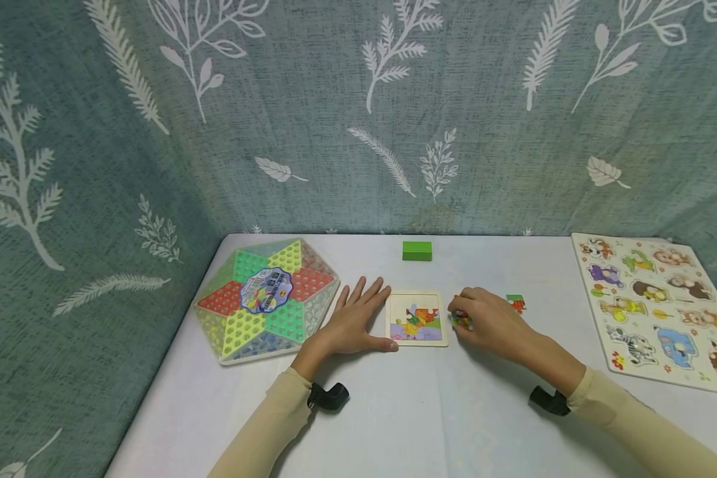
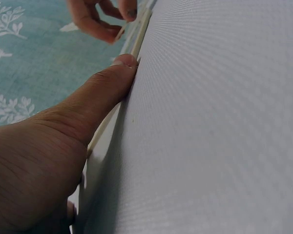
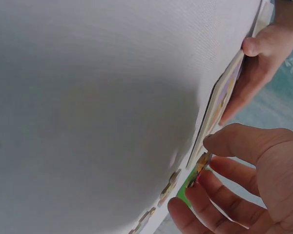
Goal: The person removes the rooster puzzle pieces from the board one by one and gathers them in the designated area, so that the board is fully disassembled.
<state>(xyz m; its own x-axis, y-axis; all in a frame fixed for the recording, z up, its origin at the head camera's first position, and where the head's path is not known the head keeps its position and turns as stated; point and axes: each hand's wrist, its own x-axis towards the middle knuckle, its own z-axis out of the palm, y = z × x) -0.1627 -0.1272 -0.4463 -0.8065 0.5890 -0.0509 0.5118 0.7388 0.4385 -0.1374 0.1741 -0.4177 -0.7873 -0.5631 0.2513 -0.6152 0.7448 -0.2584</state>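
A small square jigsaw tray (image 1: 417, 342) with a pale wooden rim lies mid-table, its lower part and middle filled with coloured pieces. My left hand (image 1: 354, 324) lies at its left side, fingers spread, the thumb touching the tray's near left corner. Just off the tray's right side, my right hand (image 1: 492, 325) pinches a colourful jigsaw piece (image 3: 201, 168) between thumb and fingers. Two loose jigsaw pieces show in the right wrist view, a nearer piece (image 3: 169, 188) and a farther piece (image 3: 144, 219). A green and red piece (image 1: 516, 303) lies beyond the right hand.
A hexagonal Chinese checkers board (image 1: 267, 299) lies at the left, close to the left hand. A green block (image 1: 417, 251) sits at the back. On the right is a large animal puzzle board (image 1: 657, 305). Patterned cloth (image 1: 334, 119) hangs behind the white table (image 1: 394, 418).
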